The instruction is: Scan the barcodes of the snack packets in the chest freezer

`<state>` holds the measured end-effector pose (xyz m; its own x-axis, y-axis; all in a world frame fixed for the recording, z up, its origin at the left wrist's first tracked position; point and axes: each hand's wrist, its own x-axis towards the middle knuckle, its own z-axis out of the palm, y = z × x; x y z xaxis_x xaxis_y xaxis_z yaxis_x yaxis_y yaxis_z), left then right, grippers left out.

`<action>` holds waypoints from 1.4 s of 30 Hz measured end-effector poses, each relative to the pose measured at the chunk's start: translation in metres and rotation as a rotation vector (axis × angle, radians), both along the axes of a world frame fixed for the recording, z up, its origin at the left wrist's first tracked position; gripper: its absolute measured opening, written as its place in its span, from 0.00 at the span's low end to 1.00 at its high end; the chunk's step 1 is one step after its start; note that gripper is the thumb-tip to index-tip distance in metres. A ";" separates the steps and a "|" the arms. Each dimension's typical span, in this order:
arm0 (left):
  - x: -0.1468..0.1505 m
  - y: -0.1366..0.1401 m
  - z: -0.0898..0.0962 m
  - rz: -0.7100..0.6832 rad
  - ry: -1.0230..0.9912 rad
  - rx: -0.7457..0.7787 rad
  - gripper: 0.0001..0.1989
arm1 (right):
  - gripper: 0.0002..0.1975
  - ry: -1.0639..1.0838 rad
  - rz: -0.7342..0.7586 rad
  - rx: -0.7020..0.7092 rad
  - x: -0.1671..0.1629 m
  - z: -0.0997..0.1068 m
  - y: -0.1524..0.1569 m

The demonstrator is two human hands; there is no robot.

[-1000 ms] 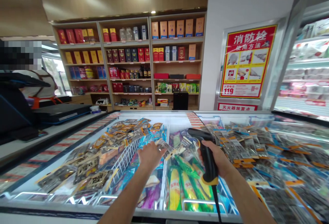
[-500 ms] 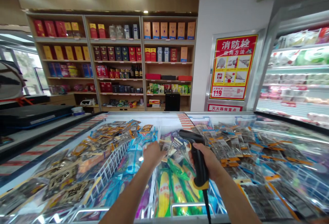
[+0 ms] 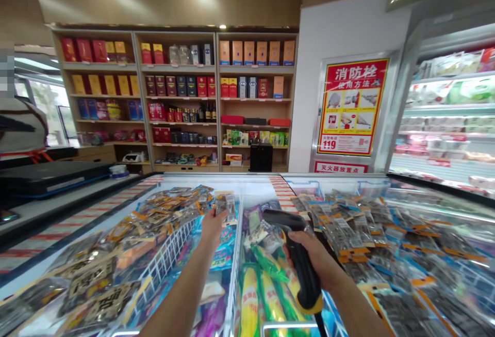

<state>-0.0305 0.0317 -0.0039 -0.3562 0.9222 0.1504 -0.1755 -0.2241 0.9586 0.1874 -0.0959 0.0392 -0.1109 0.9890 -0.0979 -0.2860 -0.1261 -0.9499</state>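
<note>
My left hand (image 3: 213, 223) is closed on the edge of a small clear food packet (image 3: 226, 204), raised over the blue bags (image 3: 228, 246) in the freezer's wire basket. My right hand (image 3: 309, 254) wraps around the handle of a black and yellow barcode scanner (image 3: 303, 275). Its head (image 3: 284, 219) points left, toward the packet but apart from it, and a cord hangs from the handle. Below the scanner lie corn packs (image 3: 250, 295) in green and yellow wrapping. Part of the packet is hidden by my fingers.
Orange-edged packets (image 3: 348, 228) pile up on the right, brown packets (image 3: 166, 208) on the left. A white wire divider (image 3: 166, 249) stands between sections. Behind the freezer are shelves of boxes (image 3: 181, 86) and a red poster (image 3: 352, 107). A person (image 3: 23, 125) is at the far left.
My left hand has moved left and slightly up with the packet, away from the scanner. The scanner has tilted and shifted slightly down in my right hand. The view has tipped up a little.
</note>
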 end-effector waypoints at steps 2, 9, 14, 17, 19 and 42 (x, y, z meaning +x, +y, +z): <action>-0.001 0.001 -0.002 -0.051 -0.088 -0.029 0.16 | 0.10 -0.034 0.027 0.015 -0.002 -0.001 -0.001; -0.003 -0.002 -0.002 -0.079 -0.172 -0.045 0.17 | 0.10 -0.167 0.086 0.019 -0.010 0.000 -0.009; -0.002 -0.002 0.001 -0.062 -0.186 -0.029 0.13 | 0.10 -0.231 0.094 0.063 -0.011 -0.001 -0.012; -0.002 -0.002 0.002 -0.041 -0.223 -0.033 0.13 | 0.11 -0.233 0.120 0.060 -0.010 -0.001 -0.012; -0.002 -0.002 0.002 -0.030 -0.255 -0.029 0.13 | 0.11 -0.239 0.115 0.057 -0.010 0.000 -0.012; 0.000 -0.005 0.004 0.018 -0.296 0.012 0.13 | 0.14 -0.363 0.126 0.091 -0.015 0.000 -0.016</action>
<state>-0.0308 0.0270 0.0003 -0.4021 0.9143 0.0480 -0.4433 -0.2403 0.8636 0.1721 -0.1123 0.0389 -0.2065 0.9762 -0.0660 0.0828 -0.0498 -0.9953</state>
